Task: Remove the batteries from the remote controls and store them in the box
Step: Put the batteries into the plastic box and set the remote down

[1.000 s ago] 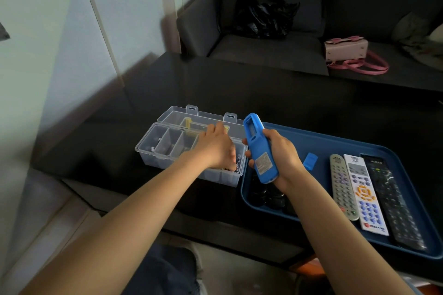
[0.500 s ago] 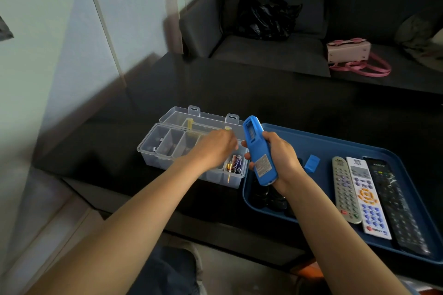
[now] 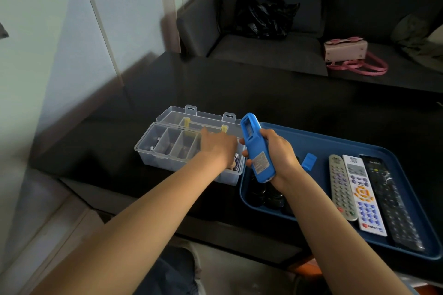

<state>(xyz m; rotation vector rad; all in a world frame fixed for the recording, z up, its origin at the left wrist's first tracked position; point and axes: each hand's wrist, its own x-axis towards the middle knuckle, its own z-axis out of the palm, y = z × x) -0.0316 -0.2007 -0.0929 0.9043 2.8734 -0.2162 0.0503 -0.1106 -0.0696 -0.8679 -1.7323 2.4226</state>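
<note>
L hand [image 3: 219, 148] moved back over box [image 3: 165, 146] – grip unclear; batteries [image 3: 236, 161] inside; R hand [image 3: 275, 153] grips remote [image 3: 257, 151].

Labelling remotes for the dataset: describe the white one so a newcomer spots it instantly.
Start at the blue tray on the dark table's right side. Three remotes lie side by side at its right end; the white remote is the middle one, between a grey remote and a black remote. Only it has an orange ring and blue keys.
</note>
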